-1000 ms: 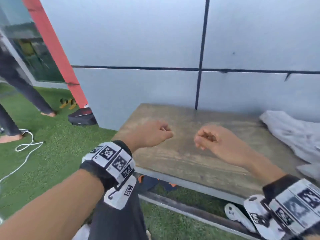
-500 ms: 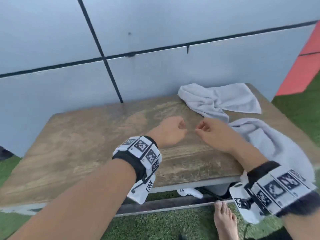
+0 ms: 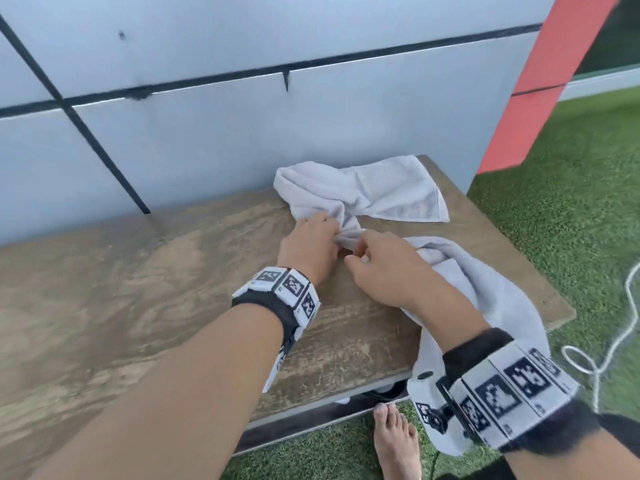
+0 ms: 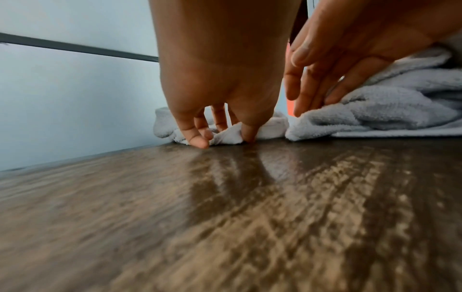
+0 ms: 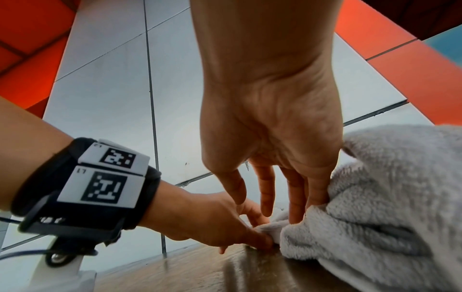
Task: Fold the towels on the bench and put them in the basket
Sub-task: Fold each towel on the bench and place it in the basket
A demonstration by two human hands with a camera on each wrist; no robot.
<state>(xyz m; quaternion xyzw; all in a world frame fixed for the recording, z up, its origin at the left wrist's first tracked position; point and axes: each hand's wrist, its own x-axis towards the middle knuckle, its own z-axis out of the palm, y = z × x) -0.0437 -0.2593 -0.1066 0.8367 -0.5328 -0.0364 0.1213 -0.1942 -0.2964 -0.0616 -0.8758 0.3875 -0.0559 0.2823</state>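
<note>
Two towels lie at the right end of the bench point(image 3: 166, 299): the far towel point(image 3: 374, 192) in the upper middle of the head view against the wall point(image 3: 242, 140), the near towel point(image 3: 491, 292) draped over the front edge at lower right.

The left hand point(image 3: 308, 251) pinches a bunched corner of the far towel; the left wrist view shows thumb and fingertips point(image 4: 200, 141) curled round that fold, pressed on the wood, which the head view hides. The right hand point(image 3: 384, 271) hovers just beside it; only the wrist views show its fingers point(image 5: 266, 189) straight and spread, tips touching the near towel's edge, holding nothing.

Half a second ago both hands were loose fists above bare wood, short of the cloth; now they have reached it.

The wristbands point(image 3: 287, 292) carry black-and-white square markers; the small print beside them in the right wrist view is too blurred to read. Grass point(image 3: 561, 209), a white cord point(image 3: 609, 348) and a bare foot point(image 3: 394, 441) fill the lower right.
</note>
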